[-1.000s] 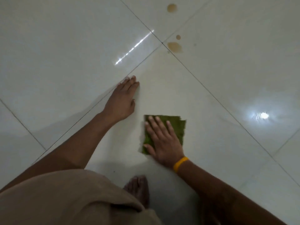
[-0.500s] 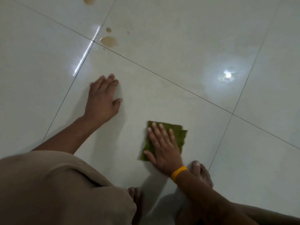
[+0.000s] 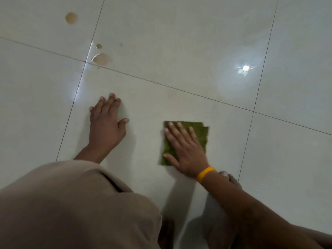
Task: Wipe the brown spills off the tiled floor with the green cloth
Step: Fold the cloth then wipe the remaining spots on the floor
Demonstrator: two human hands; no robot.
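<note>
1. The green cloth (image 3: 186, 142) lies flat on the pale tiled floor (image 3: 179, 42), folded to a rough square with a ragged right edge.
2. The right hand (image 3: 185, 150) lies on top of the cloth, palm down, fingers straight and slightly spread, pressing it to the floor. Nothing is curled round the cloth.
3. The fingertips reach almost to the cloth's far edge. The thumb (image 3: 169, 158) lies across its near left corner. A strip of cloth shows to the right of the hand, and the heel of the palm sits past the near edge, on bare tile.
4. A yellow band (image 3: 205, 173) circles the right wrist.
5. The left hand (image 3: 106, 123) is planted flat on the same tile, well to the left of the cloth, fingers straight and thumb held out, holding nothing.
6. The brown spills are far ahead of both hands, near a crossing of tile joints: a large blot (image 3: 101, 59), a small drop (image 3: 98, 46) just beyond it, and a round spot (image 3: 71, 17) farther off to the left. The cloth touches none of them.
7. A bare foot (image 3: 231, 178) shows just behind the right wrist, and tan clothing (image 3: 71, 203) fills the near left corner.
8. A bright light glare (image 3: 244, 69) sits on the tile to the far right.
</note>
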